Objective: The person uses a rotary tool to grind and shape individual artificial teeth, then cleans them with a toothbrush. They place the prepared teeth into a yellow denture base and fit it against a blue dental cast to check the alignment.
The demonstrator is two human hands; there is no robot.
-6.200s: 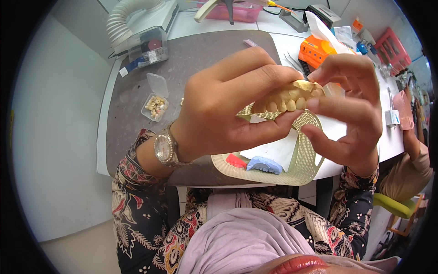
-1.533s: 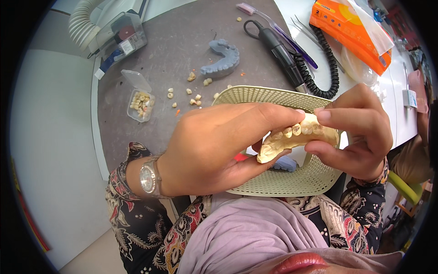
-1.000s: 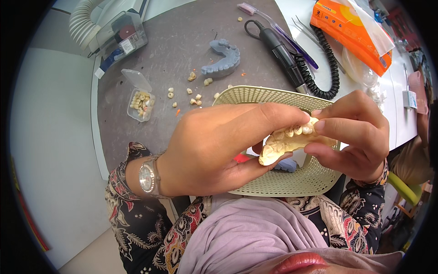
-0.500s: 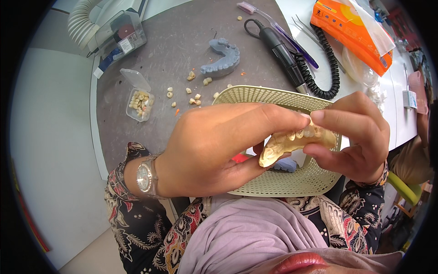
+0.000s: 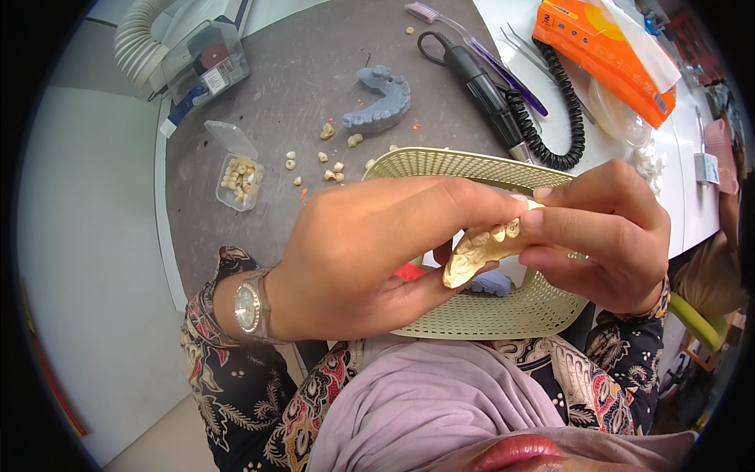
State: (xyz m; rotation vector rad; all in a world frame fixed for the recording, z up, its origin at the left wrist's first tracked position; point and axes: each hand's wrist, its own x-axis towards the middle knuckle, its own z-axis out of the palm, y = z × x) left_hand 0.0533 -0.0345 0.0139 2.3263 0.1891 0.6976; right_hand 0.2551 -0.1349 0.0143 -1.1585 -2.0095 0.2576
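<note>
A yellow plaster dental cast (image 5: 476, 253) with a row of teeth is held between both hands above a pale green basket (image 5: 543, 313). My left hand (image 5: 362, 252) is closed on its left side, thumb on top and fingers underneath. The fingers of my right hand (image 5: 617, 236) pinch its right end, covering the teeth there. Whether a loose tooth sits between the fingertips cannot be made out. Below the cast, a blue-grey piece (image 5: 491, 283) and a red piece (image 5: 410, 272) lie inside the basket, partly hidden by my left hand.
Beyond the basket lie a grey dental model (image 5: 381, 106), several loose teeth (image 5: 338, 167) and a lidded clear box of teeth (image 5: 240, 182). At the right are a black handpiece (image 5: 484, 90) with coiled cord, a toothbrush (image 5: 503, 67), tweezers (image 5: 525, 49) and an orange tissue pack (image 5: 609, 51).
My right index finger has slid down over the front of the cast, covering teeth that showed before. The other right fingers have lowered slightly; my left hand keeps its hold.
</note>
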